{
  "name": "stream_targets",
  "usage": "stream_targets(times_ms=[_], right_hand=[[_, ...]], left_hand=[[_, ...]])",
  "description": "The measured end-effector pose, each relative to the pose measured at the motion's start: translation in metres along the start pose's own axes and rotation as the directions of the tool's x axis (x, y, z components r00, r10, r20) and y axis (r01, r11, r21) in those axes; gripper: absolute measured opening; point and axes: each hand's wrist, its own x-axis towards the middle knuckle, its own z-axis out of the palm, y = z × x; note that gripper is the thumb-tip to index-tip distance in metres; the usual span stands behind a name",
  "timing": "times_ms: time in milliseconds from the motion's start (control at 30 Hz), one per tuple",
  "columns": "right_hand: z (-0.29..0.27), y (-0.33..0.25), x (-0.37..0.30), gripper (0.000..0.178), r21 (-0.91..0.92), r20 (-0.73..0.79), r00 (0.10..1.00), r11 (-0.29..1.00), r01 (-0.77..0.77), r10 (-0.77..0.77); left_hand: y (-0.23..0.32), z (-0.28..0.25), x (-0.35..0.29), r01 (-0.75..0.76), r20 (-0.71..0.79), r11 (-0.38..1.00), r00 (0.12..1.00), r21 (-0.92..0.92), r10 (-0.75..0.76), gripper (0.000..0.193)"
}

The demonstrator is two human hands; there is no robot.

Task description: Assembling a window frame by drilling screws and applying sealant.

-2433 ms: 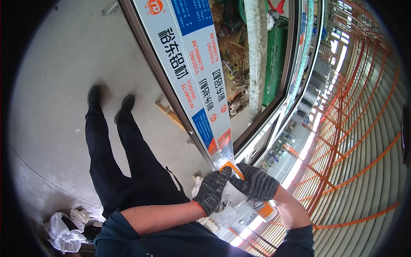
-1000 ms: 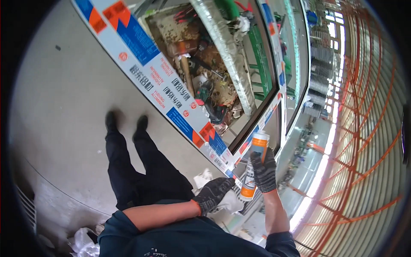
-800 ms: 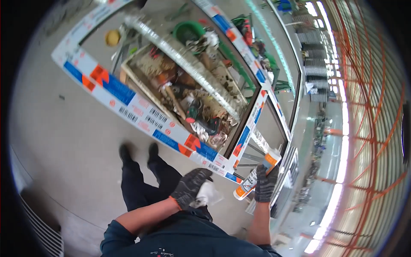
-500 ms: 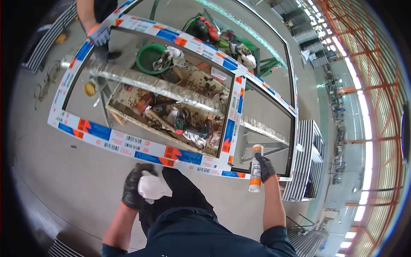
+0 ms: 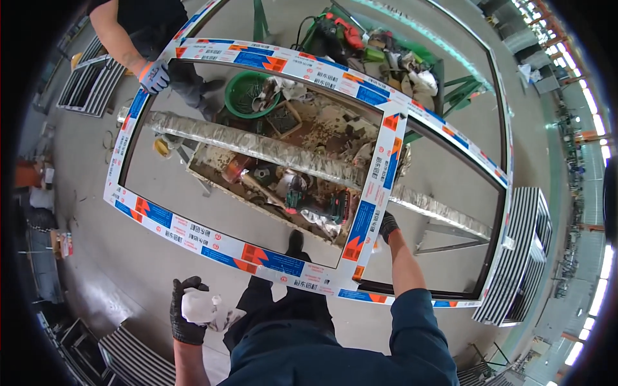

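Note:
Low at the left, my left hand (image 5: 185, 315), in a black glove, is closed around a crumpled white cloth (image 5: 201, 306). My right hand (image 5: 389, 226), also black-gloved, reaches down through the right opening of a large window frame (image 5: 302, 267) wrapped in printed white, blue and orange film. Its fingers are partly hidden by the frame's upright bar. Beside it shows a small white-and-orange end of a sealant tube (image 5: 376, 246); the rest is covered. Below the frame lies a shallow box (image 5: 215, 168) of tools, with a cordless drill (image 5: 296, 196) in it.
A foil-wrapped beam (image 5: 257, 145) supports the frame. At the far left, another person's gloved hand (image 5: 154, 77) grips the frame. A green basin (image 5: 248, 96) and a green tool bin (image 5: 441, 83) stand beyond. Stacked profiles (image 5: 518, 257) lie right, more (image 5: 138, 354) lower left.
My right hand has moved from in front of the frame down through its right opening, carrying the sealant tube mostly out of sight. My left hand has moved left and lower with the cloth.

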Motion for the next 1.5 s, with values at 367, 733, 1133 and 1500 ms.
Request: stream_targets(times_ms=[367, 733, 1133, 1500], right_hand=[[0.083, -0.133, -0.270, 0.013, -0.153, 0.151, 0.928, 0.920, 0.361, -0.340], [0.200, -0.142, -0.343, 0.022, -0.069, 0.027, 0.856, 0.853, 0.517, -0.517], [0.295, -0.108, -0.416, 0.015, 0.434, -0.474, 0.814, 0.716, 0.547, -0.336], [0.312, -0.003, -0.395, 0.026, -0.023, -0.624, 0.734, 0.945, 0.325, -0.268]], left_hand=[[-0.055, 0.133, 0.019, 0.187, 0.373, 0.976, 0.902, 0.115, -0.217, 0.051], [-0.047, 0.147, 0.025, -0.125, 0.606, 0.876, 0.767, 0.466, -0.213, 0.055], [-0.017, 0.129, 0.019, -0.993, 0.969, 0.102, -0.083, -0.060, -0.234, 0.050], [-0.075, 0.037, 0.027, -0.991, 0.707, 0.123, -0.056, 0.044, -0.705, 0.021]])
